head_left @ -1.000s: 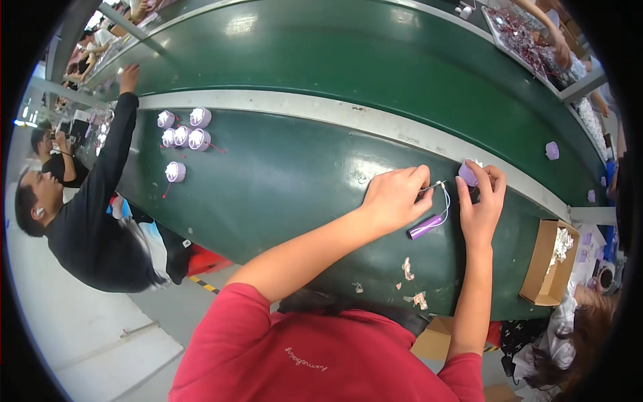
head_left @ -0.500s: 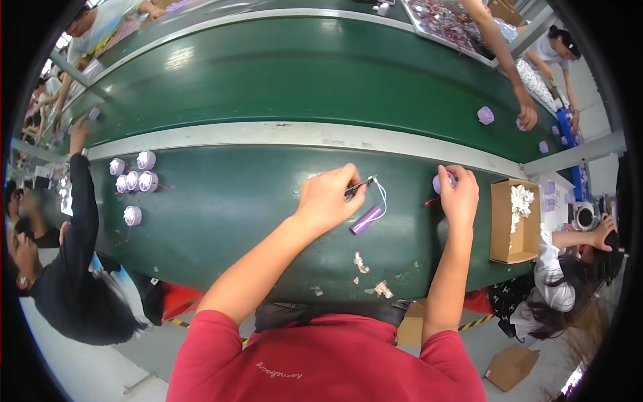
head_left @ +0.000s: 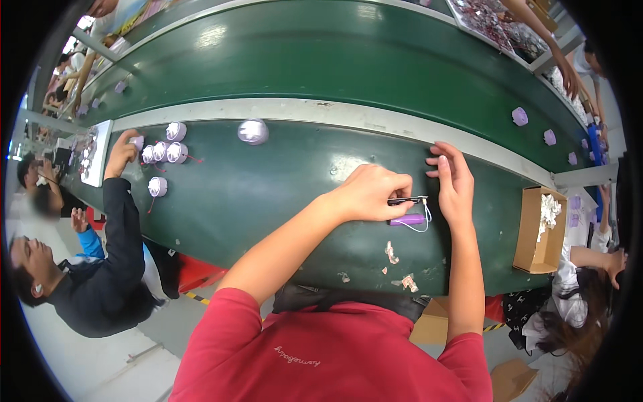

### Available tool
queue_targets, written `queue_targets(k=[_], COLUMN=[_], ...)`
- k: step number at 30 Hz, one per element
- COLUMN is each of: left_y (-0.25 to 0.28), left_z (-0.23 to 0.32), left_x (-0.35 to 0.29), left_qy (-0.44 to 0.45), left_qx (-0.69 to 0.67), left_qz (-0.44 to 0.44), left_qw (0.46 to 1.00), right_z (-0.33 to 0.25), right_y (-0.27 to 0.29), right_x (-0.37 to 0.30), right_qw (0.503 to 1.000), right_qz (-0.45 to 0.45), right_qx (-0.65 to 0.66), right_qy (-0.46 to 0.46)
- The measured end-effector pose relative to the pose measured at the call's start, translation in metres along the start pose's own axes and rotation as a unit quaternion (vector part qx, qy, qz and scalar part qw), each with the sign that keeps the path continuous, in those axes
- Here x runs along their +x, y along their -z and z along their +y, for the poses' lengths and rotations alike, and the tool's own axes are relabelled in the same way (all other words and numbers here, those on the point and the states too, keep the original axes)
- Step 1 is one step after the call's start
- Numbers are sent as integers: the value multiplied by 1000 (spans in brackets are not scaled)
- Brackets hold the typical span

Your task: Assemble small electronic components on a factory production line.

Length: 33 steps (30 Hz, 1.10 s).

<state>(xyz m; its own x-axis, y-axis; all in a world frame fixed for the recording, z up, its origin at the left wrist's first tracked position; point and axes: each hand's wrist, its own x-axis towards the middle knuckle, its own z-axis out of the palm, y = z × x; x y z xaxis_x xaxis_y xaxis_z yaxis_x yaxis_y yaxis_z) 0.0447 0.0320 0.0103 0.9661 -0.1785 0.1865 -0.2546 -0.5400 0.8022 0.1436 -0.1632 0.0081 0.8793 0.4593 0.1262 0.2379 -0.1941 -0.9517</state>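
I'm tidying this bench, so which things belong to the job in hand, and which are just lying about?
Seemingly part of the job:
thin dark piece in the left hand
white-wired purple cylinder
purple cups with white tops

Probably just lying about:
pale scraps on the green bench
cardboard below

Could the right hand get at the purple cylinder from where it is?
Likely yes: the right hand is open, looks empty, and mainly the white wire lies between it and the purple cylinder, though the left hand crowds the other end.
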Motion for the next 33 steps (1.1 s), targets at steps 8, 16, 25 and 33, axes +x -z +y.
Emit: queue_targets(k=[8, 16, 25, 33], left_y=[-8, 0, -7, -5], left_z=[0, 6, 7, 4], left_x=[1, 0, 7, 1], left_qy=[-26, 14, 10, 5], left_qx=[21, 24, 5, 9], left_qz=[8, 11, 1, -1], left_qw=[999, 1000, 1000, 1000], right_z=[4, 22, 71, 32], right_y=[10, 81, 193, 107], right_x=[-3, 64, 158, 110], right_qw=[991, 906, 796, 980], right_qz=[46, 221, 63, 82], right_qx=[-108, -337, -602, -180], right_qy=[60, 129, 19, 25])
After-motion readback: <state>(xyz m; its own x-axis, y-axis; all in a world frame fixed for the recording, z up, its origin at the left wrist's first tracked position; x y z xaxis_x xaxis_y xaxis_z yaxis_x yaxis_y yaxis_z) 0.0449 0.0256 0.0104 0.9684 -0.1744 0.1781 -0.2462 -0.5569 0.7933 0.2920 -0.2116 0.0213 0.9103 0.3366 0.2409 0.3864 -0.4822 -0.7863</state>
